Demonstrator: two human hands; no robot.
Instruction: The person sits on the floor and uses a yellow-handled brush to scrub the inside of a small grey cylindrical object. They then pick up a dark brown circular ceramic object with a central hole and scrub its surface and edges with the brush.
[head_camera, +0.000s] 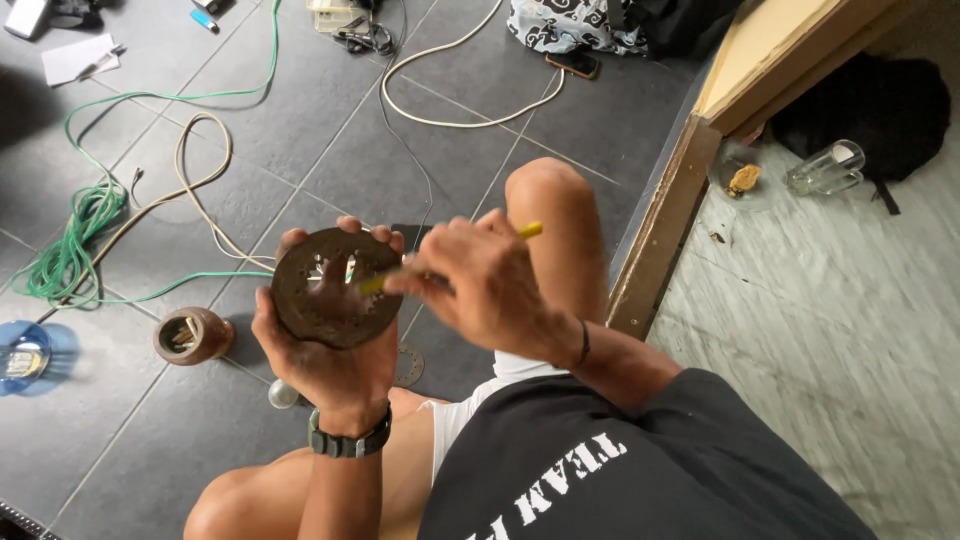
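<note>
My left hand (335, 370) holds a round, rusty brown metal disc (335, 290) with holes and a cut-out centre, face up above my knees. My right hand (480, 285) grips a thin yellow-handled tool (528, 231) and presses its tip against the disc's right side. A watch sits on my left wrist and a black band on my right. I am seated on a grey tiled floor with bare knees.
A rusty cylindrical part (192, 335) lies on the floor at left, with a small toothed ring (408, 365) under my hands. Green cable (80, 240) and white cable (470, 120) trail across the tiles. A wooden door frame (665, 225) stands at right, a glass (825, 170) beyond.
</note>
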